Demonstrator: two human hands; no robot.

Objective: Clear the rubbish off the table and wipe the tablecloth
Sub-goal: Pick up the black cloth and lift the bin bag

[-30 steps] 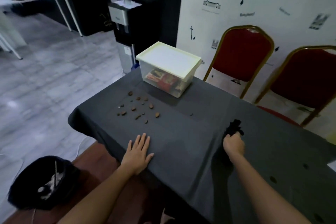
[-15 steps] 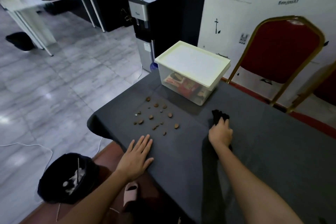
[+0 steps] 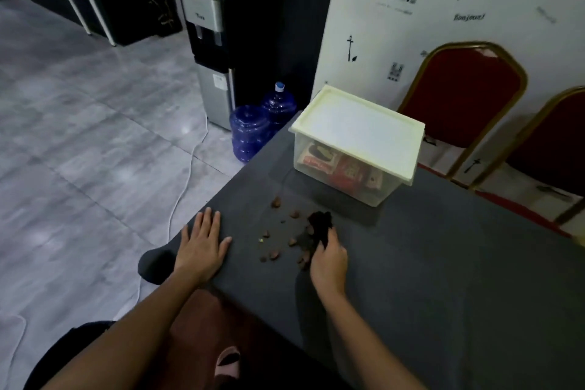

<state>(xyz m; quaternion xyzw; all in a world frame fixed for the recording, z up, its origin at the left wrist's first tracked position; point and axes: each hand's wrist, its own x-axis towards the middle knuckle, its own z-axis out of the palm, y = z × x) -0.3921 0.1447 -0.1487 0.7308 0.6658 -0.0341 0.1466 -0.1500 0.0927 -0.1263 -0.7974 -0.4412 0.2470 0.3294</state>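
Note:
Several small brown scraps of rubbish (image 3: 273,253) lie scattered on the dark grey tablecloth (image 3: 443,263) near the table's left corner. My right hand (image 3: 327,263) grips a black cloth (image 3: 320,223) that touches the right side of the scraps. My left hand (image 3: 202,244) lies flat on the tablecloth by the left edge, fingers straight, a short way left of the scraps.
A clear plastic box with a cream lid (image 3: 357,139) stands on the table behind the scraps. Two red chairs (image 3: 465,95) line the wall at the right. Blue water bottles (image 3: 253,130) and a dispenser (image 3: 209,41) stand on the floor beyond the corner.
My right hand has carried the black cloth leftwards across the table to the scraps. The left hand stays flat near the edge. The view has swung left.

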